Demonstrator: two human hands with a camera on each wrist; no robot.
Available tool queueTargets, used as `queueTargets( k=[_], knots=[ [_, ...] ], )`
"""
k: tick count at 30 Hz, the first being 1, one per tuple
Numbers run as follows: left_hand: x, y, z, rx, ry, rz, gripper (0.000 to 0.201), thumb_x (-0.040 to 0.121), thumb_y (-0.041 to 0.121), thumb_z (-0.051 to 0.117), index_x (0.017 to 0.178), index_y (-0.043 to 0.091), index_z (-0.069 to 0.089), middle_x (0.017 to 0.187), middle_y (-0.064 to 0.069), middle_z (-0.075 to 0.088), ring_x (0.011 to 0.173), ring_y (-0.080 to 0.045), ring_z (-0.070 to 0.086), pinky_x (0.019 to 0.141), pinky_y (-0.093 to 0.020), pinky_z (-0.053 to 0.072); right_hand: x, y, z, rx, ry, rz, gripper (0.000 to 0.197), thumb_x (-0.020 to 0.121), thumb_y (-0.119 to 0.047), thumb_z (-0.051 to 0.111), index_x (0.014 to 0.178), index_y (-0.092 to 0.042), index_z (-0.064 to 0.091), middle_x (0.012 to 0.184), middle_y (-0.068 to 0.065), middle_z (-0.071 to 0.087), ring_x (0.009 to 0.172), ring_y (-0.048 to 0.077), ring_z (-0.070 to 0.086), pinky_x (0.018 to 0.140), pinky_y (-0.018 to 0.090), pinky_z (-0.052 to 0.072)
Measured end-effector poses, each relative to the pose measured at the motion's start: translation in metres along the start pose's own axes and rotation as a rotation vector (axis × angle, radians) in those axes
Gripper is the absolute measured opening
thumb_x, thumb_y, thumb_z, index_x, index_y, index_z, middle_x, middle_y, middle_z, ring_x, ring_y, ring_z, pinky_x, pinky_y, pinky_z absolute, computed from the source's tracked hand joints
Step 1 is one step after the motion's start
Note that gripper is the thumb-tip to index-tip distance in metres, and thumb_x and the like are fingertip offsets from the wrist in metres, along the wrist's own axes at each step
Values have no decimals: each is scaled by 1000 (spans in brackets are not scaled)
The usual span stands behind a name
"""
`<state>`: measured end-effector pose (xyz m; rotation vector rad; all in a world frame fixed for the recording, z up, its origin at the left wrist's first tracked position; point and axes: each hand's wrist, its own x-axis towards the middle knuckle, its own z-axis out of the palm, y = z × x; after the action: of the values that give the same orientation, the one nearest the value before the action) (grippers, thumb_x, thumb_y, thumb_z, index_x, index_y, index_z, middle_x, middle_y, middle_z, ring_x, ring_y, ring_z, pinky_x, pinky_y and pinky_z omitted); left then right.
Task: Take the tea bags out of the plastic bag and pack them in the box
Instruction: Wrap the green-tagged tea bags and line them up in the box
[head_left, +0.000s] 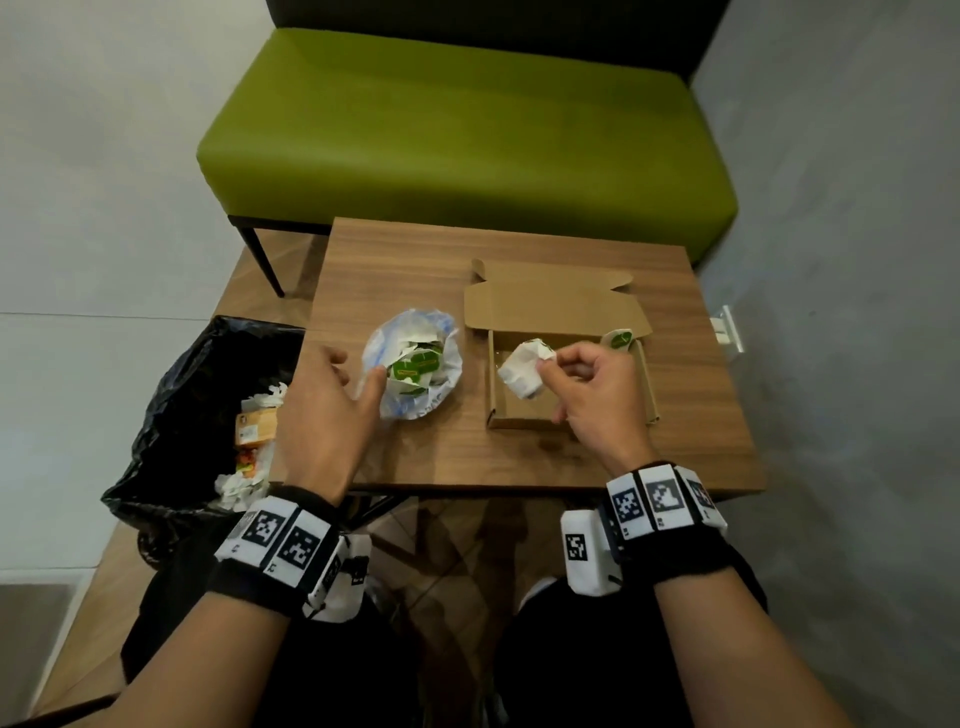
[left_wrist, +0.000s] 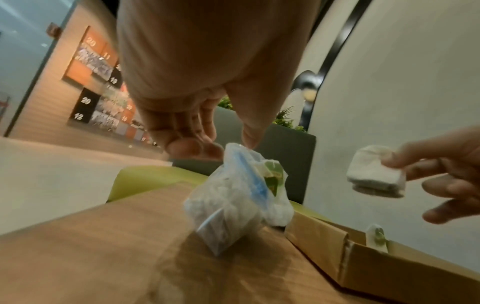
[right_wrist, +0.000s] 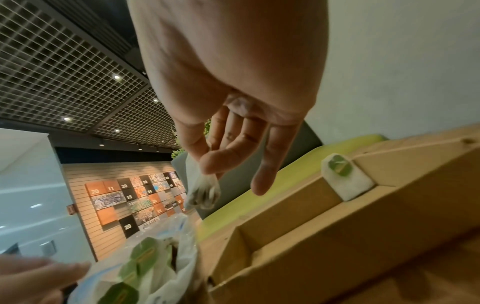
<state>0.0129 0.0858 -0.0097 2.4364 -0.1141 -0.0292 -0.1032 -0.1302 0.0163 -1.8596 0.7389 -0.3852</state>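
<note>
One bench (head_left: 519, 457) carries it all: open box (head_left: 566, 415) at 3 o'clock, plastic bag (head_left: 415, 364) at 9. Right hand (head_left: 597, 389) pinches a tea bag (head_left: 522, 371) over the box; lower it flat beside the tea bag standing at the far corner (head_left: 618, 340). Left hand (head_left: 322, 415), fingers apart, touches the bag rim; steady it.

Soft, even indoor light filled the head view, and both hands cast only faint shadows on the table (head_left: 524, 452). Its wide lens bent the walls near the edges. Both wrist views were warmer, dimmer and noisy, with motion blur smearing the plastic bag (left_wrist: 233, 197) and the box (right_wrist: 324, 236). Small ceiling spotlights (right_wrist: 116, 77) glowed above the right hand (right_wrist: 233, 82), itself out of focus.
</note>
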Motion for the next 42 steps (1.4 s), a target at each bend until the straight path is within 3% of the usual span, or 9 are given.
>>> queueTargets(
  k=[2, 5, 8, 10, 14, 18, 30, 38, 42],
  knots=[
    [-11, 15, -2, 63, 48, 126, 45, 91, 42, 63, 125, 15, 51, 115, -5, 57, 99, -22, 57, 74, -29, 37, -3, 11, -10, -42, -6, 27, 7, 91, -22, 71, 86, -17, 69, 76, -2, 71, 46, 8, 61, 45, 21, 47],
    [-29, 41, 7, 32, 22, 430, 27, 92, 27, 64, 114, 13, 56, 105, -4, 56, 85, -13, 51, 68, -13, 37, -6, 26, -20, -87, -28, 64, 7, 90, -24, 71, 91, -17, 70, 85, 0, 73, 52, 13, 65, 53, 33, 54],
    [-46, 63, 38, 92, -266, 717, 17, 93, 25, 61, 109, 18, 59, 107, 2, 58, 79, -12, 59, 64, -28, 53, -10, 43, -30, -130, -17, 84, 4, 89, -25, 73, 88, -23, 70, 88, -3, 72, 72, 14, 69, 64, 38, 58],
    [-49, 70, 63, 240, -453, 757, 27, 95, 28, 58, 121, 20, 56, 121, 3, 55, 88, -16, 64, 71, -35, 56, -14, 51, -35, -140, -3, 111, 7, 88, -27, 73, 83, -28, 69, 86, -4, 72, 75, 15, 68, 66, 41, 59],
    [-41, 71, 99, 480, -531, 737, 29, 98, 27, 54, 126, 20, 55, 123, -1, 58, 97, -24, 66, 77, -41, 57, -21, 57, -48, -97, 12, 143, 9, 90, -24, 72, 82, -26, 69, 84, -1, 73, 57, 7, 62, 49, 23, 49],
    [-30, 61, 104, 547, -445, 724, 13, 99, 29, 53, 99, 21, 64, 96, 0, 67, 81, -19, 68, 70, -36, 58, -25, 59, -53, -90, -41, 100, 5, 91, -25, 71, 87, -21, 72, 83, -1, 73, 62, 10, 64, 54, 32, 55],
    [-51, 23, 78, 502, -524, 708, 17, 99, 36, 52, 99, 25, 64, 94, 3, 64, 84, -18, 65, 70, -34, 54, -28, 50, -29, 11, -211, 70, 8, 90, -17, 71, 94, -9, 72, 86, 3, 72, 47, 8, 60, 48, 23, 48],
    [-59, 37, 43, -51, -447, 522, 41, 89, 31, 67, 129, 22, 60, 109, 9, 66, 83, -1, 59, 74, -17, 46, -29, 53, -20, 77, -222, 145, 6, 88, -15, 73, 92, -11, 71, 85, 10, 73, 48, 11, 59, 51, 27, 48],
    [-58, 47, 44, -323, -604, 365, 44, 87, 42, 71, 126, 26, 58, 106, 15, 63, 89, 1, 60, 73, -18, 52, -35, 50, -17, 177, -243, 145, 8, 85, -15, 75, 91, -12, 71, 81, 9, 75, 51, 13, 62, 52, 28, 51]
  ],
)
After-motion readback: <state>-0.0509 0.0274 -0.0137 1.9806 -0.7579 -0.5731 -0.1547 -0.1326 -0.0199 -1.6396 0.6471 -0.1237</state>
